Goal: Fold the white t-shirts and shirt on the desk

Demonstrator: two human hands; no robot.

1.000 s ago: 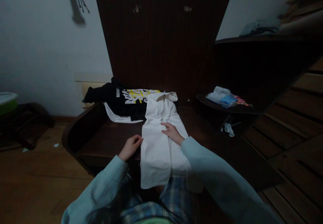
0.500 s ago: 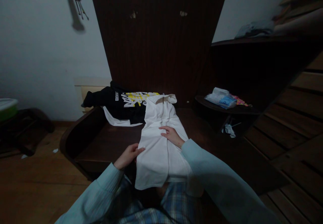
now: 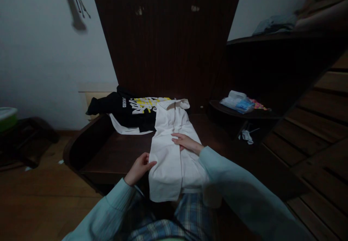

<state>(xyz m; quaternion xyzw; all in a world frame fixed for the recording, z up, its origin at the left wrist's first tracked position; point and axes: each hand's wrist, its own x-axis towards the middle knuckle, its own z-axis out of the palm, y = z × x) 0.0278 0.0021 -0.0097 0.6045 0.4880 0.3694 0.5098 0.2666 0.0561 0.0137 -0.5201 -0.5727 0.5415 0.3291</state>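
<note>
A white garment, folded lengthwise into a long strip, stretches from my lap up over the dark wooden bench. Its far end is loosely bunched and overlaps a black top with a yellow and white print. My left hand pinches the near left edge of the white cloth between thumb and fingers. On the upper surface, by the lengthwise fold, my right hand lies with its fingers stretched out. What its thumb does is hard to make out.
The bench has a curved armrest on its left. To the right, a plastic packet sits on a rounded dark shelf, beside a pink patterned cloth. A green and white tub stands at the far left.
My left hand's thumb and fingers have shifted slightly along the white garment's left edge. Its near hem is drawn a little inward. The right hand has barely moved; the view has shifted slightly.
</note>
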